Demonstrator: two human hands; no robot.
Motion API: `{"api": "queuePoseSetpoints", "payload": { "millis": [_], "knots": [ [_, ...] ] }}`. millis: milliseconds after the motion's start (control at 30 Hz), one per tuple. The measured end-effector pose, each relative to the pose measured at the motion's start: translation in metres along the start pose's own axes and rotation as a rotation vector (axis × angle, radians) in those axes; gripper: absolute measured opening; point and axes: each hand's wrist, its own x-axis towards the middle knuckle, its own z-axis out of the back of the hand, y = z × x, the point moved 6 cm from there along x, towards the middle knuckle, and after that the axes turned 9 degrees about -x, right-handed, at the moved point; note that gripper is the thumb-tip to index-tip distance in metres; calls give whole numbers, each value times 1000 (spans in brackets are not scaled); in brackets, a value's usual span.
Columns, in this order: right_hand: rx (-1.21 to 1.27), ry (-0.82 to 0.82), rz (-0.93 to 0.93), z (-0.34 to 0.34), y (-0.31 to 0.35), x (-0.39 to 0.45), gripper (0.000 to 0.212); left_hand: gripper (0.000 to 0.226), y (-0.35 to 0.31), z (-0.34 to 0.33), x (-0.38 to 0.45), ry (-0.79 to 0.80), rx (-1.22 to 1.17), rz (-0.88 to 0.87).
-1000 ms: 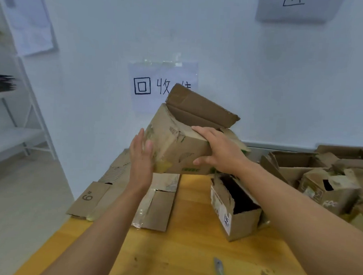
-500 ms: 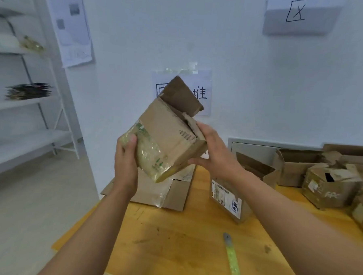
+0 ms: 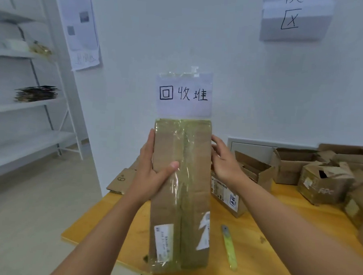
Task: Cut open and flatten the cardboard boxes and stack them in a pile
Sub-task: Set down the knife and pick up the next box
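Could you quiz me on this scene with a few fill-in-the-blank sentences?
1. The person holds the taped cardboard box with ____ hands.
2. The left hand lays its ____ across the box's taped front.
3. The green box cutter lies on the ____ table.
4. The flattened cardboard behind the left forearm bears the number ____.

Missing words: both; thumb; wooden; 6

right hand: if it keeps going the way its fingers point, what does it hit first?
The right hand points up and left, fingertips at the right edge of the taped cardboard box. It would meet that box's side first; actual contact is unclear, since depth is hard to read.
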Motion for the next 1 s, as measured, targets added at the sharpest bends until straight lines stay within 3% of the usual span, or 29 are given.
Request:
{"api": "queuePoseSetpoints", "payload": {
  "millis": [100, 267, 400, 533, 600, 667, 767, 867, 1000],
  "knots": [
    [55, 36, -77, -3, -14, -9, 41, 91, 7, -14, -7, -70, -77, -13],
    [0, 246, -127, -19, -42, -49, 65, 87, 21, -19, -5, -176, -151, 66],
    [-41, 136, -139, -20, -56, -53, 67, 116, 40, -31, -10, -27, -74, 172],
    [-96, 57, -185, -19, -81, -47, 49, 98, 55, -28, -9, -87, -132, 217],
    [-270, -14, -247, -12, -111, -42, 41, 92, 57, -29, -5, -104, -145, 226],
    [-607, 80, -321, -4, -142, -37, 34, 89, 59, -31, -1, -110, -149, 237],
    [-870, 282, -480, 6, -177, -41, 64, 92, 61, -34, 3, -112, -136, 250],
    [-767, 252, -454, 8, -166, -49, 63, 93, 62, -35, 4, -120, -125, 251],
    [-225, 155, -358, 3, -114, -61, 53, 88, 60, -39, 6, -114, -113, 237]
  ]
}}
